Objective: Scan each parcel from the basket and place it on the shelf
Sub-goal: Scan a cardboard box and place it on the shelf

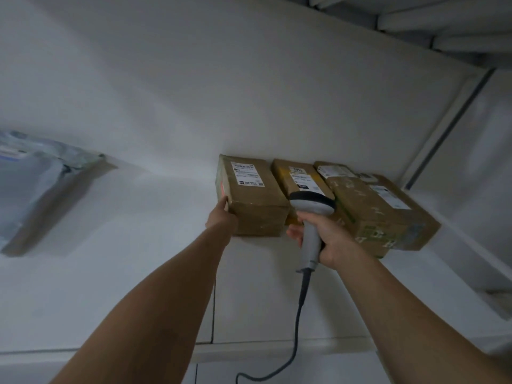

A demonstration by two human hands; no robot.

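Note:
A brown cardboard parcel (255,195) with a white label lies on the white shelf (155,245). My left hand (221,217) is against its left front corner, fingers along the left side; how they lie is hard to see. To its right, my right hand (321,239) grips the handle of a grey barcode scanner (311,206), its head in front of a narrower brown parcel (300,177). A larger taped box (382,214) sits further right, with a small parcel (335,169) behind it. The basket is out of view.
A grey plastic mailer on a brown flat parcel (52,189) lies on the shelf at far left. The scanner's cable (297,328) hangs down past the shelf's front edge. A shelf upright (448,126) stands at the right; the shelf above (443,23) spans the top.

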